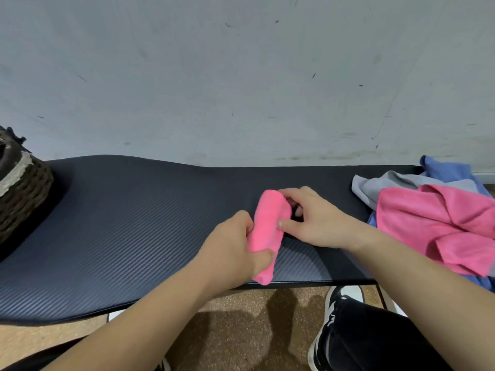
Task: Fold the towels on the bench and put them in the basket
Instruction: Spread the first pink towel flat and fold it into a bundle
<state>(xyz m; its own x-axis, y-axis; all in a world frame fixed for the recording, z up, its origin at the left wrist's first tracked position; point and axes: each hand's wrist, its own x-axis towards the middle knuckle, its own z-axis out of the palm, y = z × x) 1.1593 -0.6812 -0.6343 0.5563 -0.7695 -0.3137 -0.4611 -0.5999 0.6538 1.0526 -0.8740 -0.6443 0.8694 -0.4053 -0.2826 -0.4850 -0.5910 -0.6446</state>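
Lying slantwise on the black ribbed padded worktop [134, 210], right of centre: a bright pink cloth towel [269, 231] folded into a narrow bundle, far end pointing toward the wall, near end reaching the worktop's front edge; gripped from both sides. Left hand [235, 245] wrapped round the near half of the bundle, fingers curled under and out of sight, thumb pressed across the top, closed firmly on the cloth. Right hand [313, 218] on the far half, forefinger hooked round the far tip, thumb tip pressed against the bundle's right side, the cloth pinched between the two; remaining fingers curled loosely beside the bundle, over the worktop. At the far left end of the worktop, well apart from the bundle: a dark brown woven wicker basket [24, 188] with a pale band near its rim, only partly in view, contents impossible to tell. At the right end: a loose unfolded heap, a crumpled pink towel [439, 223] on top, a pale grey towel [380, 186] and a blue towel [447, 168] beneath and behind, part of the heap hanging over the front edge. Behind everything, a scuffed pale grey wall [241, 76]; below the front edge, a speckled tan floor [241, 330] with shadows; at lower right, a black-and-white shoe [332, 317] and a black trouser leg [375, 344].
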